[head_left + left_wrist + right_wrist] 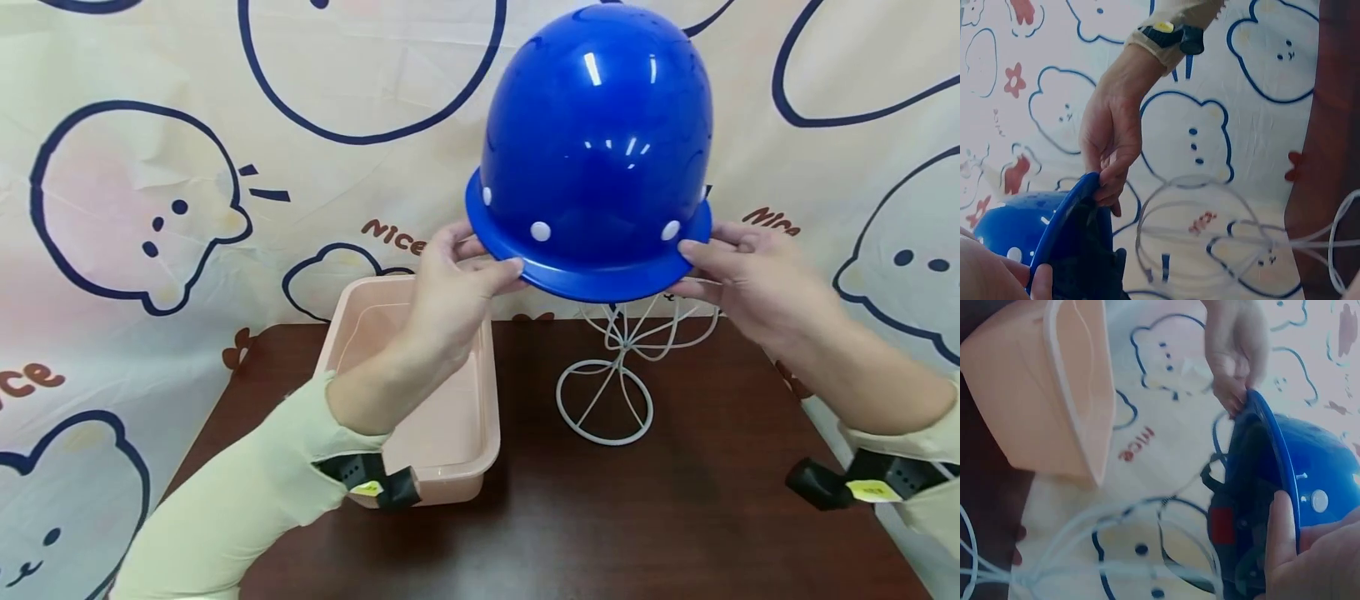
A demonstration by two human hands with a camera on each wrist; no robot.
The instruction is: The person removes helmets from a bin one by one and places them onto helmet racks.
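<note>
A glossy blue hard hat (600,150) with white round rivets is held up in both hands. My left hand (457,283) pinches its brim at the left, thumb on the outside. At the right side of the brim, my right hand (757,275) grips it the same way. Under the hat stands a white wire stand (621,358) with a round base on the table; the hat overlaps its top in the head view. Dark straps and a red patch (1222,525) show inside the shell in the right wrist view.
A pale pink plastic bin (491,400) stands on the dark brown table (600,533), left of the wire stand and partly behind my left forearm. A cartoon-print cloth (360,192) hangs behind the table. Black wrist cameras (375,479) are strapped over both sleeves.
</note>
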